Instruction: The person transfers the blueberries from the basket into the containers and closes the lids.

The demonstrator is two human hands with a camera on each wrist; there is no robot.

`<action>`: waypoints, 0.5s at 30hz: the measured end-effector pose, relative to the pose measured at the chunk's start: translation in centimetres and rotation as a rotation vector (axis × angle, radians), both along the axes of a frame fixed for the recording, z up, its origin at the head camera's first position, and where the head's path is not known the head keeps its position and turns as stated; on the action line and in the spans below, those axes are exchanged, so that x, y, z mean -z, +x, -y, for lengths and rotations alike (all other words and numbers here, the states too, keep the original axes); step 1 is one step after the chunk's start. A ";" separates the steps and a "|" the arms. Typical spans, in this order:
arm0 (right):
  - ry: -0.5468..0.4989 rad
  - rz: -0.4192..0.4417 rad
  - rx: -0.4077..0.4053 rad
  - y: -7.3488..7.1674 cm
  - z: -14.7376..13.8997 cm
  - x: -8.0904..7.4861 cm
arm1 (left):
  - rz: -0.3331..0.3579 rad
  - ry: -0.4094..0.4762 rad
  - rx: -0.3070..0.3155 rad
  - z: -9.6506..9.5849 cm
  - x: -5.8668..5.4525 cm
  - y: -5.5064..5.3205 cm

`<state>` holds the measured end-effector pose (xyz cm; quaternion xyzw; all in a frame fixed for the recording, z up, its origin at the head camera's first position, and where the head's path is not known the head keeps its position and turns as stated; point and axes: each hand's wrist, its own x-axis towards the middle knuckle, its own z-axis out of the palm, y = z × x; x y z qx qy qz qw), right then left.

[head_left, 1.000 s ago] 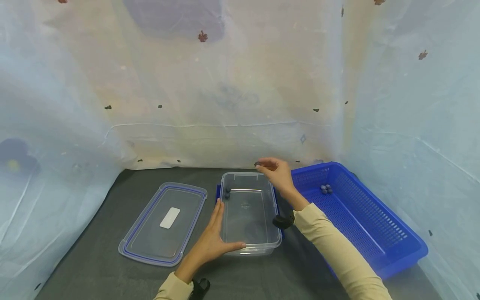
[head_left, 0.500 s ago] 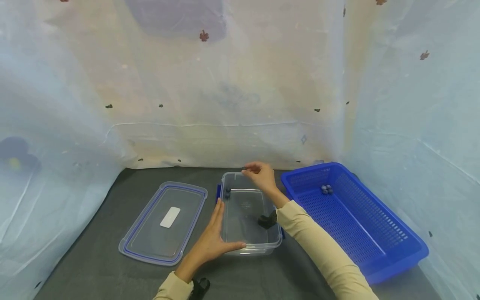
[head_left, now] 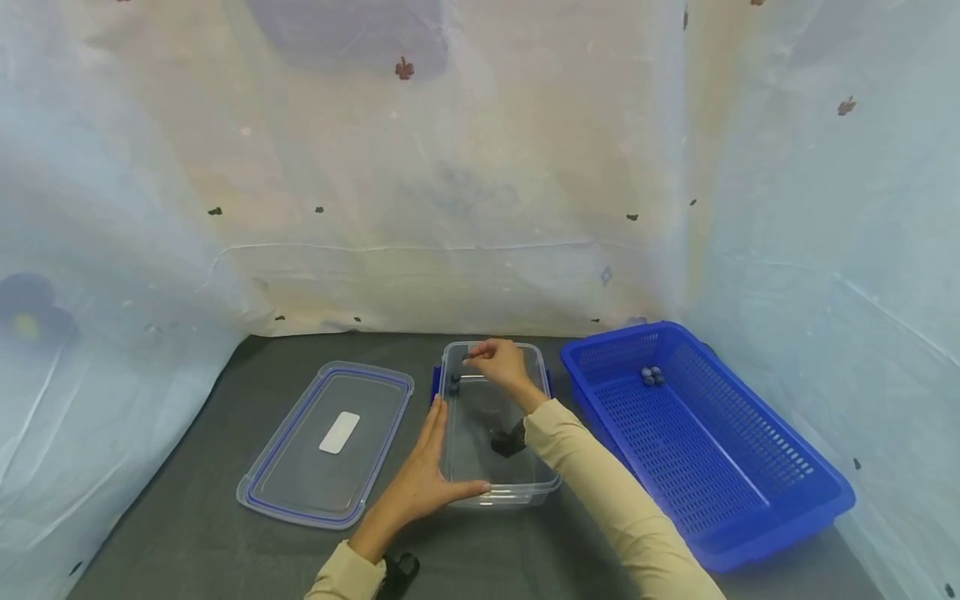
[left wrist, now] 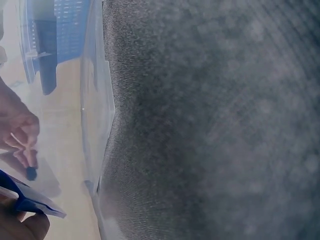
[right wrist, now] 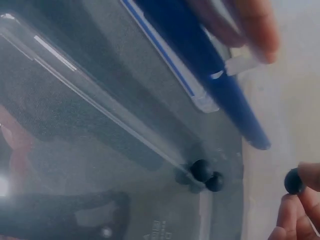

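Note:
A clear plastic food container [head_left: 476,442] with blue side clips stands open-topped on the dark grey surface. My left hand [head_left: 420,483] rests against its near left corner, fingers straight along the left side and thumb at the front rim. Over the container's far left part, my right hand [head_left: 501,367] pinches a small dark round blueberry [right wrist: 294,181] between thumb and fingers. Through the clear wall, the left wrist view also shows this pinch. Below lie two other blueberries [right wrist: 201,170], side by side at the container's left inner edge.
To the right stands a blue perforated basket [head_left: 675,442], holding several more blueberries [head_left: 652,376]. The container's lid [head_left: 315,483], with a blue seal and white label [head_left: 340,432], lies flat on the left. A patterned plastic sheet [head_left: 450,167] hangs behind.
My right hand has moved left and lower with the blueberry, from beyond the container's far right corner to over its far left part. The left hand has stayed in place.

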<state>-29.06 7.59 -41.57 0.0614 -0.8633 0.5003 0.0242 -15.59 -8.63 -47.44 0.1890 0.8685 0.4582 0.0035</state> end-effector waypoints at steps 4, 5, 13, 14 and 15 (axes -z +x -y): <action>0.018 0.037 0.003 -0.4 0.1 0.7 | -0.020 -0.007 0.002 0.0 0.0 -0.1; 0.030 0.037 0.013 -0.5 0.2 0.9 | -0.030 -0.007 0.003 0.0 0.0 -0.1; 0.108 0.042 0.065 -0.8 0.6 2.6 | -0.105 0.041 -0.017 -0.2 0.2 0.1; 0.104 0.050 0.073 -0.9 0.7 2.8 | -0.107 0.049 -0.024 -0.2 0.3 0.1; 0.098 0.065 0.081 -0.9 0.8 3.0 | -0.112 0.054 -0.031 -0.3 0.3 0.2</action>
